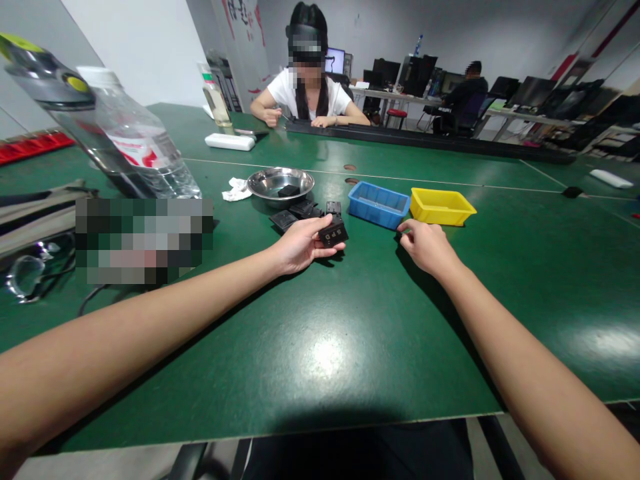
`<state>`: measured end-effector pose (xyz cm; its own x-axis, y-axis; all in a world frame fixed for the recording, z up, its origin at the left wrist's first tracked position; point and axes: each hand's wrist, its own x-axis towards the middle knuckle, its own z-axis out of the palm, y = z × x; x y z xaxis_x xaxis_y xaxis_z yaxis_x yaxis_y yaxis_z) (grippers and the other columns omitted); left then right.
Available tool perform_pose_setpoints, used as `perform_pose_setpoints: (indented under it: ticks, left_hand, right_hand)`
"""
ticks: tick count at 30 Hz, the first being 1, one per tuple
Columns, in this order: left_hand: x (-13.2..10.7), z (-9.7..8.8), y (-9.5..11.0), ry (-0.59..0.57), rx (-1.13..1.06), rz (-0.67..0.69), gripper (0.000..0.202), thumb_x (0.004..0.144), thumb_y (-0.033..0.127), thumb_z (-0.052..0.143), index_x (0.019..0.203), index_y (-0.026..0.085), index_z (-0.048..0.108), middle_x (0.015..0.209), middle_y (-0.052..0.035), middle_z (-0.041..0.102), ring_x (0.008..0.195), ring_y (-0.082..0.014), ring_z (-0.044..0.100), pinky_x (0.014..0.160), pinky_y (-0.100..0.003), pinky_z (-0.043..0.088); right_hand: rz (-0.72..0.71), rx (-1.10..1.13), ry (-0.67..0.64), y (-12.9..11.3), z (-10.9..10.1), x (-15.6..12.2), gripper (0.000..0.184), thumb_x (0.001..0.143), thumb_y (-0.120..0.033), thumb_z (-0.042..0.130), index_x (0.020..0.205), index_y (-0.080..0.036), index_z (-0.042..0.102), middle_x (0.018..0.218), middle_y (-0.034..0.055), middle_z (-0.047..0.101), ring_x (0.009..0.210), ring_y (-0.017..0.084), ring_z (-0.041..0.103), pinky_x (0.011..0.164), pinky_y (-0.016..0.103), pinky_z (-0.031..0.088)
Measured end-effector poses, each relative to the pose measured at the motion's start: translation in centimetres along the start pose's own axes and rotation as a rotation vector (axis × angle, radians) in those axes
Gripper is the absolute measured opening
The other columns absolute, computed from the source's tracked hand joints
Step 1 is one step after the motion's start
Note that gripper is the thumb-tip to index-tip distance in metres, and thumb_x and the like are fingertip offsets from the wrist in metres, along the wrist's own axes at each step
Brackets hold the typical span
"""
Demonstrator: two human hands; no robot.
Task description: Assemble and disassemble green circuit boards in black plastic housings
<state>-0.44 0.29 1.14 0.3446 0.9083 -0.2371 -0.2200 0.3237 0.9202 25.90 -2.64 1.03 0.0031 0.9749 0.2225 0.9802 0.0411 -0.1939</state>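
Observation:
My left hand (305, 245) grips a small black block (333, 233) with light "SPD" lettering on its face, thumb on top and fingers beneath. Several more black pieces (284, 221) lie on the green table just behind that hand. Beyond them stands a shiny metal bowl (260, 190) with a black piece (289, 192) inside. My right hand (425, 245) is at the near right corner of a blue plastic bin (377, 212), its fingers curled in a pinch. Whatever those fingertips may hold is too small or hidden to make out. A yellow bin (440, 212) is right behind this hand.
Crumpled white tissue (237, 189) lies left of the bowl. A large plastic bottle (145, 140), a grey flask (60, 100) and glasses (27, 277) crowd the left side. Across the green table (320, 373), a person (310, 87) sits behind a long black bar (425, 139).

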Motion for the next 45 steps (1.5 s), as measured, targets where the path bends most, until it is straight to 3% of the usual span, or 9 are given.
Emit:
perform_pose_setpoints:
  ticks: [4, 7, 9, 13, 17, 21, 29, 37, 45]
  left_hand:
    - [-0.2, -0.8, -1.3, -0.154, 0.570, 0.459, 0.037, 0.085, 0.048, 0.077, 0.086, 0.017, 0.058, 0.080, -0.0027, 0.071, 0.071, -0.0163, 0.071, 0.063, -0.027, 0.060]
    - [-0.5, -1.2, -1.8, -0.276, 1.013, 0.771, 0.028, 0.091, 0.043, 0.070, 0.094, 0.017, 0.063, 0.093, -0.0059, 0.074, 0.083, -0.0176, 0.071, 0.076, -0.030, 0.058]
    - [-0.7, -1.2, -1.9, -0.386, 1.172, 0.878, 0.025, 0.095, 0.042, 0.065, 0.099, 0.017, 0.063, 0.102, -0.0090, 0.075, 0.095, -0.0206, 0.072, 0.085, -0.031, 0.056]
    - [-0.7, -1.3, -1.7, -0.407, 1.314, 0.879, 0.030, 0.096, 0.043, 0.064, 0.113, 0.018, 0.059, 0.108, -0.0095, 0.074, 0.098, -0.0214, 0.072, 0.086, -0.032, 0.055]
    - [-0.5, -1.6, -1.4, -0.318, 1.315, 0.848, 0.041, 0.088, 0.044, 0.071, 0.116, 0.018, 0.057, 0.107, -0.0095, 0.071, 0.093, -0.0226, 0.070, 0.083, -0.034, 0.055]
    - [-0.4, -1.8, -1.2, -0.299, 1.288, 0.863, 0.030, 0.083, 0.035, 0.066, 0.106, 0.016, 0.061, 0.092, -0.0058, 0.069, 0.080, -0.0196, 0.066, 0.075, -0.032, 0.053]
    - [-0.2, -1.5, -1.4, -0.325, 1.182, 0.839, 0.037, 0.085, 0.042, 0.073, 0.110, 0.016, 0.066, 0.089, -0.0027, 0.070, 0.078, -0.0169, 0.066, 0.073, -0.028, 0.051]
    - [-0.4, -1.3, -1.5, -0.290, 1.117, 0.893, 0.042, 0.090, 0.044, 0.071, 0.122, 0.018, 0.063, 0.105, -0.0067, 0.075, 0.092, -0.0185, 0.071, 0.089, -0.030, 0.056]
    - [-0.3, -1.4, -1.6, -0.249, 1.144, 0.938, 0.036, 0.093, 0.043, 0.068, 0.119, 0.017, 0.067, 0.105, -0.0079, 0.075, 0.092, -0.0187, 0.071, 0.087, -0.030, 0.054]
  right_hand:
    - [-0.011, 0.040, 0.021, 0.2, 0.3, 0.0, 0.036, 0.090, -0.014, 0.056, 0.121, -0.018, 0.074, 0.097, 0.0148, 0.079, 0.093, 0.033, 0.074, 0.084, 0.040, 0.051]
    - [-0.033, 0.097, 0.030, 0.1, 0.5, 0.2, 0.034, 0.091, -0.014, 0.055, 0.118, -0.019, 0.074, 0.094, 0.0105, 0.078, 0.086, 0.027, 0.074, 0.083, 0.037, 0.053]
    - [-0.047, 0.243, 0.022, -0.1, 0.8, 0.3, 0.033, 0.092, -0.014, 0.053, 0.118, -0.018, 0.073, 0.086, 0.0061, 0.077, 0.072, 0.020, 0.072, 0.077, 0.033, 0.054]
    - [-0.115, 0.629, 0.040, -0.7, 1.5, 0.3, 0.032, 0.087, -0.016, 0.057, 0.116, -0.017, 0.071, 0.077, 0.0018, 0.072, 0.061, 0.017, 0.066, 0.067, 0.031, 0.053]
    - [-0.169, 0.742, 0.079, -1.2, 1.8, -0.1, 0.029, 0.079, -0.018, 0.065, 0.107, -0.018, 0.073, 0.085, 0.0038, 0.075, 0.072, 0.019, 0.070, 0.073, 0.033, 0.054]
    - [-0.151, 0.887, 0.075, -1.8, 1.6, -0.5, 0.020, 0.078, -0.024, 0.068, 0.096, -0.018, 0.074, 0.087, 0.0055, 0.078, 0.077, 0.020, 0.072, 0.076, 0.035, 0.056]
    - [-0.114, 1.168, -0.009, -3.4, 1.0, -1.3, 0.024, 0.071, -0.030, 0.077, 0.091, -0.017, 0.074, 0.072, 0.0007, 0.073, 0.062, 0.014, 0.065, 0.063, 0.029, 0.054]
    - [-0.090, 1.163, -0.098, -4.4, 1.2, -1.7, 0.022, 0.070, -0.031, 0.077, 0.087, -0.016, 0.077, 0.075, 0.0037, 0.077, 0.061, 0.014, 0.065, 0.058, 0.028, 0.053]
    - [-0.091, 1.161, -0.116, -4.6, 1.4, -1.8, 0.024, 0.072, -0.034, 0.078, 0.089, -0.016, 0.080, 0.074, 0.0034, 0.076, 0.059, 0.013, 0.062, 0.057, 0.027, 0.052]
